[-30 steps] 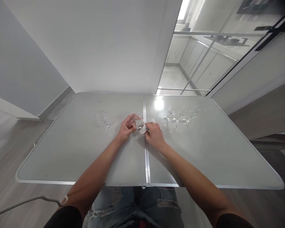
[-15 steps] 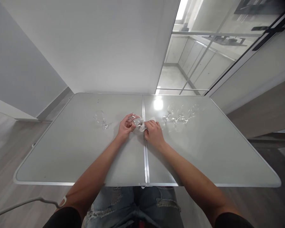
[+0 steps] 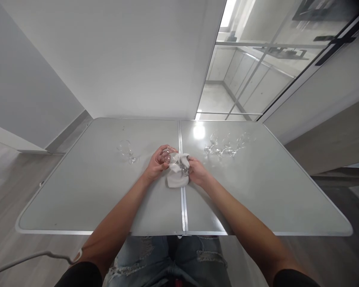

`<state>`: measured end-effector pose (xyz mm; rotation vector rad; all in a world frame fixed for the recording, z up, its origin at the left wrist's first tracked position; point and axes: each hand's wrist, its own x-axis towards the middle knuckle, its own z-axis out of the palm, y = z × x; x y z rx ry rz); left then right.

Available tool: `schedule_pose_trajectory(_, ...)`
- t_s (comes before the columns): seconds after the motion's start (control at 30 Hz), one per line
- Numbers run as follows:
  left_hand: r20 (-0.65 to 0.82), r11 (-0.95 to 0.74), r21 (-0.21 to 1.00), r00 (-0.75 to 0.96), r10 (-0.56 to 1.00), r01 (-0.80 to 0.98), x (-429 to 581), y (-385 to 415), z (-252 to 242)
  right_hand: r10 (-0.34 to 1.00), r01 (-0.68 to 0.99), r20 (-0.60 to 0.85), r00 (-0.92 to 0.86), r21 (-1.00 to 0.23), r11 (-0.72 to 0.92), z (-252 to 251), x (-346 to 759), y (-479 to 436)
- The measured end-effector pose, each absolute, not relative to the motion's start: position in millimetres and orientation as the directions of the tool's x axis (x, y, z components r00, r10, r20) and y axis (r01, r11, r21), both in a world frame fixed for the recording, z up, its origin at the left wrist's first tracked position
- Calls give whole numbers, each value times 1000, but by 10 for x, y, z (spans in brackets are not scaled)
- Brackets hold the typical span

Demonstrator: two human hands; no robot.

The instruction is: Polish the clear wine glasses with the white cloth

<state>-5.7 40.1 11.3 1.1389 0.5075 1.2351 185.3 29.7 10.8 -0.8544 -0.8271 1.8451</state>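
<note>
My left hand (image 3: 157,162) is wrapped round the bowl of a clear wine glass (image 3: 169,155), which lies tilted with its foot toward the right. In my right hand (image 3: 197,170) a white cloth (image 3: 177,179) is pinched against the stem and foot end of that glass. Part of the cloth drapes down toward me over the table's middle seam. The cloth and fingers partly hide the stem.
One more wine glass (image 3: 126,150) is on the left of the pale table (image 3: 86,191). Several clear wine glasses (image 3: 226,148) are grouped at the back right. A white wall (image 3: 131,59) and a glass door (image 3: 245,79) lie beyond. A cable (image 3: 32,256) runs by my left arm.
The white cloth has unfolded and now hangs toward me. My right hand has turned and moved slightly nearer to me at the glass's foot end. My left hand keeps hold of the bowl.
</note>
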Motion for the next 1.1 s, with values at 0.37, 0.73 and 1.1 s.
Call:
schedule_pose_trajectory(0.37,303,-259,892,63,951,-371,-17,453,72,972,-552,-205,-118,-800,-236,99,1800,284)
schedule_pose_trajectory(0.73,306,-310,951,122,944,10,90,351,44,970,-496,-240,-47,-837,-231,-9,1734,249)
schedule_pose_trajectory(1.1,346,-349,935,-55,937,-62,85,308,23,978,-610,-78,-194,-771,-183,162,1644,168)
